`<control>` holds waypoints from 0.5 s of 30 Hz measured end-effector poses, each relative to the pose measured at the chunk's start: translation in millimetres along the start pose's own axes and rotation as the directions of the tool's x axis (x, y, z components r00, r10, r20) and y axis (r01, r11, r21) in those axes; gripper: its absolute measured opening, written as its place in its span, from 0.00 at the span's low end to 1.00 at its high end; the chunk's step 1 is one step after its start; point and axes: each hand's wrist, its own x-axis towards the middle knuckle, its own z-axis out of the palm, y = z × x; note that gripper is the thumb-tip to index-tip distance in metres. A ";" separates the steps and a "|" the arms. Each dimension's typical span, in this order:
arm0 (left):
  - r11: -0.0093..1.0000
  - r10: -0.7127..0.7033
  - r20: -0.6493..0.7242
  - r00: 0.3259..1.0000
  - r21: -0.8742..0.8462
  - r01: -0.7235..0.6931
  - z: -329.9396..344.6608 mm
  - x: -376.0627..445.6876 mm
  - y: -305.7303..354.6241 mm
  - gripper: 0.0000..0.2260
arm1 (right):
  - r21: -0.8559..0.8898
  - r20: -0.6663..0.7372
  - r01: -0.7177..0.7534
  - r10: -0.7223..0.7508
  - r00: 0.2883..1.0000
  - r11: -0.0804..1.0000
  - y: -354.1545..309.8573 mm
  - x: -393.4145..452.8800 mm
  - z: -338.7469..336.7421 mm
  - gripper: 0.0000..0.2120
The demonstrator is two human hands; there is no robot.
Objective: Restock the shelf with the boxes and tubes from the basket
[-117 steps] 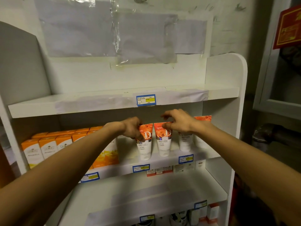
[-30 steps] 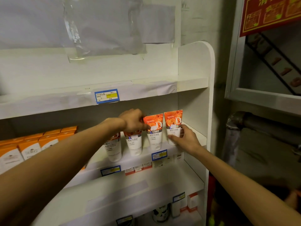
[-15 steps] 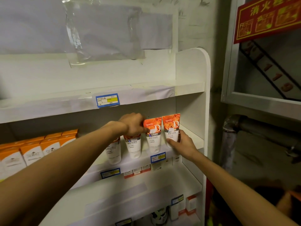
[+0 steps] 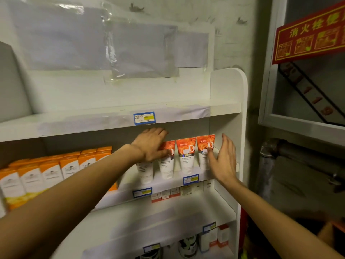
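Several white tubes with orange rose tops stand cap-down in a row on the middle shelf point(image 4: 168, 186) of a white rack. My left hand point(image 4: 152, 144) lies flat over the tops of the two leftmost tubes point(image 4: 166, 159), thumb against one. The rightmost tube point(image 4: 204, 152) stands near the rack's side panel. My right hand point(image 4: 224, 159) is beside it with fingers spread, palm facing the tube and holding nothing. Orange-and-white boxes point(image 4: 48, 171) fill the left of the same shelf. The basket is out of view.
The top shelf point(image 4: 93, 122) carries a blue and yellow price tag point(image 4: 144, 118). Small red-and-white boxes point(image 4: 165, 194) sit under the middle shelf, more products at the bottom. A grey cabinet with a red sign point(image 4: 308, 34) and a pipe point(image 4: 270, 152) stand to the right.
My right hand has let go of the rightmost tube and opened up beside it. My left hand has flattened over the left tubes. The view has shifted slightly.
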 end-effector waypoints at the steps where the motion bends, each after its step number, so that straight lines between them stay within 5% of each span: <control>1: 1.000 -0.011 0.007 1.000 0.001 0.011 -1.5 -7.5 -4.2 0.36 | -0.022 -0.010 0.037 -0.038 0.999 0.999 -7.5 -2.9 -2.4 0.35; 8: 0.988 -0.010 0.029 1.000 0.157 0.005 -16.5 -71.8 -25.7 0.36 | -0.325 0.304 0.333 -0.235 0.923 0.885 -73.8 -34.4 6.7 0.30; 12: 0.989 -0.054 0.082 0.995 0.143 0.042 -39.0 -112.9 -44.4 0.34 | -0.294 0.521 0.375 -0.181 0.834 0.879 -116.9 -51.6 18.5 0.36; 15: 0.985 -0.125 0.099 0.987 0.134 0.111 -44.2 -143.6 -51.8 0.33 | -0.110 0.520 0.284 -0.188 0.833 0.952 -153.5 -58.0 5.8 0.32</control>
